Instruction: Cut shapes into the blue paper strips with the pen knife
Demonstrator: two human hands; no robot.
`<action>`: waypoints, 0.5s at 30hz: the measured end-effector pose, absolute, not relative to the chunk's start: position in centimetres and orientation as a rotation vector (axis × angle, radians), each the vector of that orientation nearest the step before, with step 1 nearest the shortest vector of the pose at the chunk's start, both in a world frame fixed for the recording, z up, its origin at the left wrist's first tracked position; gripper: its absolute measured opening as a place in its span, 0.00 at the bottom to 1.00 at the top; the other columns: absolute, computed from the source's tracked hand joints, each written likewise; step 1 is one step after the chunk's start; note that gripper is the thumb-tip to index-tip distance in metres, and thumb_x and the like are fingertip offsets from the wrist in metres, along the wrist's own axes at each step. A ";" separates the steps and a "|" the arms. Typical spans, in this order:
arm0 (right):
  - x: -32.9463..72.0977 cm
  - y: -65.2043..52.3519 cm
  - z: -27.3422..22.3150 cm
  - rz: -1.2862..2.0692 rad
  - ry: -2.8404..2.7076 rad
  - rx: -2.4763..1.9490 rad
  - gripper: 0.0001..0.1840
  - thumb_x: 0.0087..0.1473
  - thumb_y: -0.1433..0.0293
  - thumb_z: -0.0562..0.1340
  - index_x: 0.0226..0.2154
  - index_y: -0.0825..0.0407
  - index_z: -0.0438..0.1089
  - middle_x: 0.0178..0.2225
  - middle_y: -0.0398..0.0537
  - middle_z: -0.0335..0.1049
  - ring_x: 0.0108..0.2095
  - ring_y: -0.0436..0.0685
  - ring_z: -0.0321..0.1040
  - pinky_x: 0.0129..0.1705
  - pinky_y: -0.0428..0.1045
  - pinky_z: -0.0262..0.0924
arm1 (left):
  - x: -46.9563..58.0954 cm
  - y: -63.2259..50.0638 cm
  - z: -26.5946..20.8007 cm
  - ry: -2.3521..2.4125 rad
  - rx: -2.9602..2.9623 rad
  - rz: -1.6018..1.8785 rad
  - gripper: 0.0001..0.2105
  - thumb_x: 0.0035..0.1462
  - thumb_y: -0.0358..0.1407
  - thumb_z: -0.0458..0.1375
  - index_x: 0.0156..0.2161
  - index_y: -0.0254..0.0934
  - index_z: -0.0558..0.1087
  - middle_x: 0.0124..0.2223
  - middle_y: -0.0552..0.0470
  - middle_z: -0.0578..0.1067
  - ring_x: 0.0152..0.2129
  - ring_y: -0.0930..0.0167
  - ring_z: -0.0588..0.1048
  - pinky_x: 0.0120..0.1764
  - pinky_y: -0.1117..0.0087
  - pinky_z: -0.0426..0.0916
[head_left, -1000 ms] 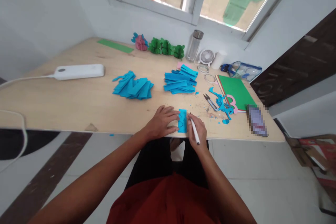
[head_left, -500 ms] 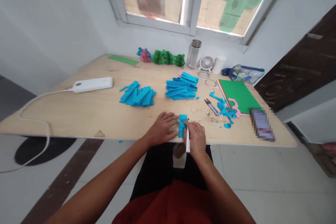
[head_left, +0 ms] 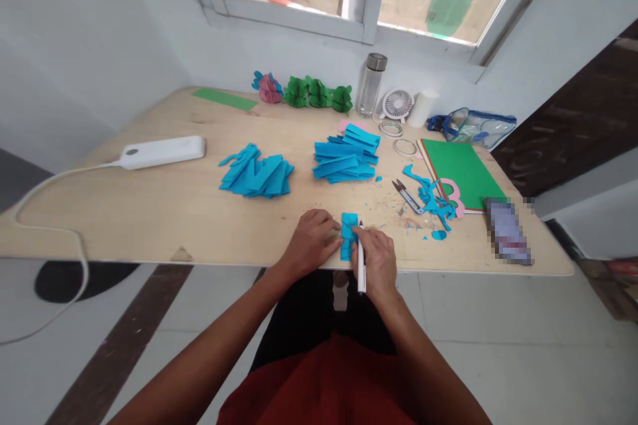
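A small creased blue paper piece lies at the table's front edge, between my two hands. My left hand rests on the table, its bent fingers and thumb gripping the left edge of that paper. In my right hand is a white pen, held slanting with its dark tip pointing away from me. The fingertips of this hand also touch the right side of the paper. Behind the hands are two piles of folded blue paper strips, a left pile and a middle pile.
Thread snips lie beside blue paper scraps. Farther right are green paper sheets and a blurred phone-like object. A glass bottle and a small fan stand by the wall. A corded white power strip lies left.
The view has shifted slightly. My left fingers are more bent and drawn in at the paper's edge. My right hand still holds the pen beside the paper.
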State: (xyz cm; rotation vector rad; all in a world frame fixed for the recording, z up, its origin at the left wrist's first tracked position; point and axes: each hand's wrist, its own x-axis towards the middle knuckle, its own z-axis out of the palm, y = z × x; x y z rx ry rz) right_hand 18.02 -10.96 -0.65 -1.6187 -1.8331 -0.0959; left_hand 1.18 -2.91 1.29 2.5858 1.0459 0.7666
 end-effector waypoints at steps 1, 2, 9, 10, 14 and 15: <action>18.0 -11.0 -0.7 -0.103 -1.835 -1.621 0.17 0.61 0.73 0.56 0.52 0.51 0.69 0.41 0.52 0.76 0.48 0.62 0.68 0.48 0.56 0.59 | 1.5 -2.9 1.2 1.077 2.578 0.748 0.06 0.57 0.37 0.58 0.34 0.38 0.75 0.36 0.48 0.75 0.39 0.64 0.71 0.47 0.58 0.66; 18.0 -11.0 -0.7 -0.110 -1.838 -1.622 0.17 0.61 0.73 0.56 0.52 0.51 0.70 0.41 0.52 0.76 0.47 0.62 0.68 0.48 0.57 0.59 | 1.8 -2.9 1.1 1.105 2.569 0.733 0.05 0.56 0.37 0.59 0.34 0.38 0.75 0.36 0.48 0.74 0.38 0.63 0.71 0.47 0.58 0.66; 17.8 -11.0 -0.4 -0.077 -1.841 -1.641 0.18 0.60 0.73 0.57 0.52 0.51 0.70 0.42 0.53 0.76 0.48 0.62 0.68 0.49 0.57 0.59 | 2.6 -2.4 0.3 1.179 2.526 0.746 0.04 0.54 0.34 0.59 0.34 0.38 0.75 0.35 0.49 0.74 0.38 0.63 0.70 0.44 0.58 0.65; 17.8 -11.0 -0.3 -0.072 -1.826 -1.641 0.18 0.60 0.73 0.57 0.52 0.51 0.70 0.42 0.53 0.76 0.48 0.62 0.68 0.49 0.57 0.60 | 2.6 -2.4 0.3 1.181 2.522 0.753 0.04 0.54 0.34 0.59 0.34 0.39 0.75 0.34 0.49 0.74 0.38 0.63 0.70 0.44 0.59 0.65; 17.7 -11.0 0.0 -0.041 -1.732 -1.624 0.17 0.60 0.72 0.56 0.51 0.51 0.70 0.42 0.53 0.76 0.47 0.62 0.70 0.49 0.57 0.62 | 2.7 -3.0 0.4 1.196 2.482 0.794 0.03 0.55 0.33 0.58 0.33 0.39 0.75 0.34 0.49 0.74 0.38 0.63 0.70 0.44 0.59 0.64; 17.7 -11.0 0.0 -0.030 -1.711 -1.623 0.17 0.60 0.72 0.56 0.51 0.50 0.70 0.42 0.53 0.77 0.47 0.61 0.70 0.49 0.57 0.62 | 2.7 -3.3 0.6 1.207 2.452 0.813 0.03 0.55 0.32 0.58 0.32 0.39 0.74 0.34 0.50 0.74 0.38 0.63 0.70 0.44 0.58 0.64</action>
